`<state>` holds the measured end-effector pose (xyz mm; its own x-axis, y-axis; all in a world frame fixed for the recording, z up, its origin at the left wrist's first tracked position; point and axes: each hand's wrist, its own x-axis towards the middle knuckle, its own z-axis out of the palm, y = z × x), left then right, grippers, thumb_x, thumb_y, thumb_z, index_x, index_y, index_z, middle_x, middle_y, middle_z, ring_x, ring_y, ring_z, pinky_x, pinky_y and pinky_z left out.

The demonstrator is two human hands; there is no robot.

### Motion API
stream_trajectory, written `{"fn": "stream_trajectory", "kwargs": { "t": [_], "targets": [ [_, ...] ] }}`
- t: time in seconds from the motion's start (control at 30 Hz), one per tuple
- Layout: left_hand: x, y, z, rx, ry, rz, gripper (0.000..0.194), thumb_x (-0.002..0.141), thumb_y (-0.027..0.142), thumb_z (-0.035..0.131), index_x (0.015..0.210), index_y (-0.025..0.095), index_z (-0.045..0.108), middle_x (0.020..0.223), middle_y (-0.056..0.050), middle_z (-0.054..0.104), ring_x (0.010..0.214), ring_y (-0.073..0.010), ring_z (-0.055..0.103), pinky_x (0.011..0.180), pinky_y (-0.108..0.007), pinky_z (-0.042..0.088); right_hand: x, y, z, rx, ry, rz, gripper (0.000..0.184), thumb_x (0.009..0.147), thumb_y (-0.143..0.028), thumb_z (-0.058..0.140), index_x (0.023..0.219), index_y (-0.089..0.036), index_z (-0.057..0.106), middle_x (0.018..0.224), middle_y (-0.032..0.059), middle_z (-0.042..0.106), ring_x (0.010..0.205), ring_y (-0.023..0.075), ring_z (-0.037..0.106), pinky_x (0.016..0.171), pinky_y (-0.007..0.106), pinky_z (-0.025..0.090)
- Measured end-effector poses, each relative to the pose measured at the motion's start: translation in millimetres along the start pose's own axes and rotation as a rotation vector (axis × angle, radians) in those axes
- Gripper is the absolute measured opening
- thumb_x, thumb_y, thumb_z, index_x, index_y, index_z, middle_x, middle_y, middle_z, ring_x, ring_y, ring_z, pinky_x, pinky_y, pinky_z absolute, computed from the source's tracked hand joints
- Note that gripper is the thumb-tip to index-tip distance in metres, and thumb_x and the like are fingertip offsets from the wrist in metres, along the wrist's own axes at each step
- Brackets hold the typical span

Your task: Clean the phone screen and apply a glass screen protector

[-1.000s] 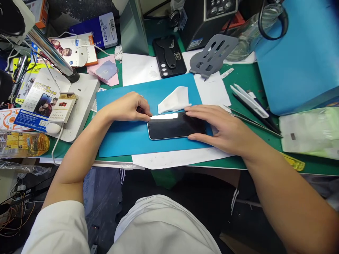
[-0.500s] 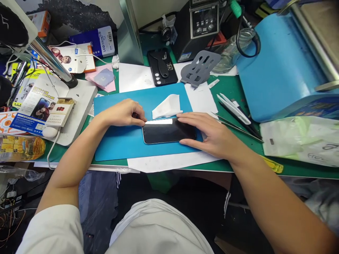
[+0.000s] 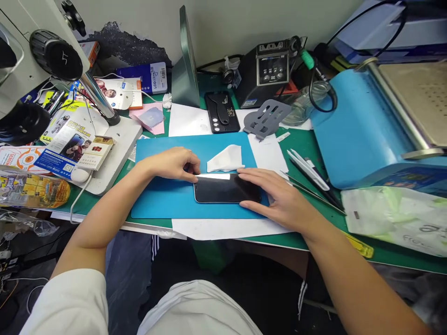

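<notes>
A black phone (image 3: 225,190) lies screen-up on a blue mat (image 3: 167,200) in front of me. My left hand (image 3: 172,164) rests on the mat with its fingers curled, and the fingertips press the phone's left end. My right hand (image 3: 275,197) grips the phone's right end, thumb on the near edge and fingers along the far edge. A crumpled white wipe (image 3: 225,159) lies on the mat just behind the phone.
Tweezers and white tools (image 3: 310,173) lie right of the mat. A large blue machine (image 3: 363,130) and a plastic bag (image 3: 398,214) fill the right side. A black phone case (image 3: 222,112), a grey stand (image 3: 267,118) and a soldering station (image 3: 267,72) stand behind. A microscope base (image 3: 111,139) and boxes crowd the left.
The camera has tilted up, so the desk's back wall shows now. Both hands stay on the phone in the same grip; the phone has not visibly shifted on the mat.
</notes>
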<state>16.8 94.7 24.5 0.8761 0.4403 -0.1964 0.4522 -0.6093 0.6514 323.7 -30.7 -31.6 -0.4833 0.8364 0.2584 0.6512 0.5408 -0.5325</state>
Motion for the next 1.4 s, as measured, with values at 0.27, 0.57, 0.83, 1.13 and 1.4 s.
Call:
{"fn": "stream_trajectory", "kwargs": {
  "t": [0.27, 0.57, 0.83, 1.13, 1.4],
  "targets": [
    [1.6, -1.3, 1.3, 0.002, 0.004, 0.019, 0.022, 0.085, 0.038, 0.072, 0.093, 0.018, 0.074, 0.088, -0.004, 0.070, 0.083, -0.0184, 0.060, 0.074, -0.029, 0.041, -1.3, -0.7, -0.5, 0.018, 0.033, 0.000, 0.056, 0.093, -0.044, 0.070, 0.146, -0.034, 0.055, 0.144, 0.0086, 0.065, 0.133, 0.0356, 0.060, 0.110, 0.059, 0.051],
    [-0.1, 6.4, 0.7, 0.027, -0.018, -0.021, 0.023, 0.085, 0.039, 0.070, 0.094, 0.018, 0.070, 0.087, -0.004, 0.067, 0.090, -0.0205, 0.058, 0.076, -0.029, 0.040, -1.4, 1.3, 0.0, 0.039, 0.013, 0.015, 0.057, 0.093, -0.045, 0.070, 0.146, -0.032, 0.055, 0.145, 0.0097, 0.064, 0.134, 0.0358, 0.059, 0.110, 0.060, 0.051],
    [-2.2, 13.6, 1.8, 0.090, -0.035, -0.026, 0.027, 0.084, 0.041, 0.073, 0.096, 0.018, 0.064, 0.090, -0.004, 0.066, 0.092, -0.0214, 0.057, 0.077, -0.029, 0.040, -1.4, 2.8, 0.5, 0.044, 0.021, 0.009, 0.056, 0.093, -0.046, 0.070, 0.146, -0.031, 0.056, 0.145, 0.0098, 0.064, 0.133, 0.0348, 0.060, 0.111, 0.058, 0.051],
    [-1.2, 11.7, 1.9, 0.057, -0.047, -0.038, 0.032, 0.082, 0.046, 0.074, 0.096, 0.019, 0.063, 0.091, -0.005, 0.065, 0.094, -0.0226, 0.058, 0.078, -0.030, 0.039, -1.7, 1.6, -0.9, 0.056, 0.009, 0.025, 0.058, 0.094, -0.047, 0.069, 0.149, -0.033, 0.054, 0.147, 0.0087, 0.063, 0.136, 0.0352, 0.058, 0.112, 0.058, 0.050],
    [-0.8, 12.0, 3.5, 0.087, -0.042, -0.038, 0.040, 0.079, 0.052, 0.076, 0.096, 0.020, 0.061, 0.090, -0.003, 0.063, 0.093, -0.0226, 0.056, 0.077, -0.030, 0.038, -0.7, 1.7, -1.3, 0.066, 0.010, 0.039, 0.059, 0.093, -0.048, 0.069, 0.149, -0.034, 0.054, 0.148, 0.0083, 0.063, 0.136, 0.0358, 0.058, 0.113, 0.059, 0.049]
  ]
}}
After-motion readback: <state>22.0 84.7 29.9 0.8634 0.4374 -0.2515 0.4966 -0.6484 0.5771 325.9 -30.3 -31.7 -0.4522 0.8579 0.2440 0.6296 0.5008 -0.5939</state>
